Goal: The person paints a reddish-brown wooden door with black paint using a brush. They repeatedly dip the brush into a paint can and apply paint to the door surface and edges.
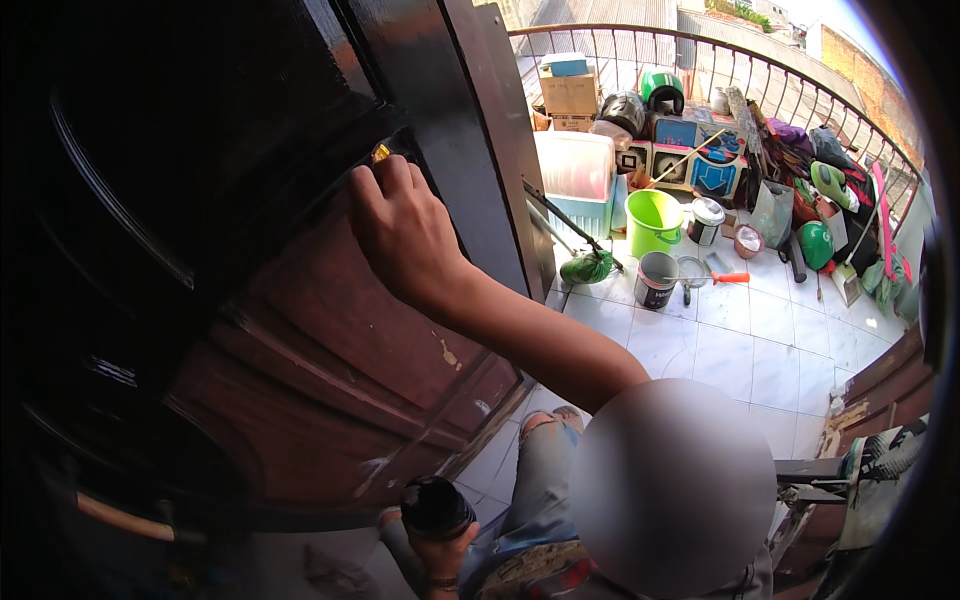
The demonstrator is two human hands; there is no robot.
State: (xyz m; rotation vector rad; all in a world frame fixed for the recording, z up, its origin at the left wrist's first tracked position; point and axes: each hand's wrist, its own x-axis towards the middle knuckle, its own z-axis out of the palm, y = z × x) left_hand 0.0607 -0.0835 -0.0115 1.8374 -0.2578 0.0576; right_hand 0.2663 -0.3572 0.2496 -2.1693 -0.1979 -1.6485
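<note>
My right hand [402, 225] is raised to a panelled door with its fingers closed round a paintbrush. Only a gold-coloured bit of the paintbrush [381, 153] shows above the fingers, and its bristles cannot be made out against the dark surface. Above the hand the door is glossy black [200, 110]; below, its panel is bare reddish brown [350, 340] with a few pale chipped spots. Low down, my left hand [442, 553] grips a small round container [436, 508] that is black on its inside and rim.
Beside the door frame [490, 130], a tiled balcony holds a green bucket [655, 222], an open paint tin [656, 280], a strainer [691, 270] and an orange-handled tool [732, 278]. Boxes, helmets and bags line the railing [730, 50]. A wooden stick [125, 518] shows at lower left.
</note>
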